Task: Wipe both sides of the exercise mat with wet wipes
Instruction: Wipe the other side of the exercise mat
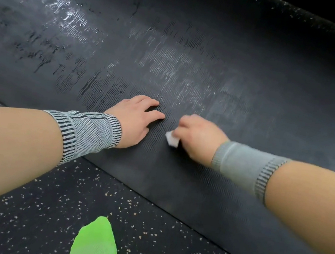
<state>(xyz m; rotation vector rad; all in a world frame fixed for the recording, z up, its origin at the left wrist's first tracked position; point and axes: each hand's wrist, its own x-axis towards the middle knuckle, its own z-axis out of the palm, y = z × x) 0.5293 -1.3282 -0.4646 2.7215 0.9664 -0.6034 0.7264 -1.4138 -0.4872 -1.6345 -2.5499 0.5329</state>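
Left hand (136,118): being pressed flat, fingers spread, steadying the mat (216,58).
Right hand (198,137): wipe (171,139) being pinched, rubbed near edge.

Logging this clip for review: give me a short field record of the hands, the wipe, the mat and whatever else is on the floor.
left hand: flat on the mat, fingers spread
right hand: grips the wet wipe, blurred
exercise mat: dark, ribbed, unrolled, with wet streaks
floor: dark, speckled
green sock: on the floor near the mat's edge
wrist sleeves: grey, one on each wrist
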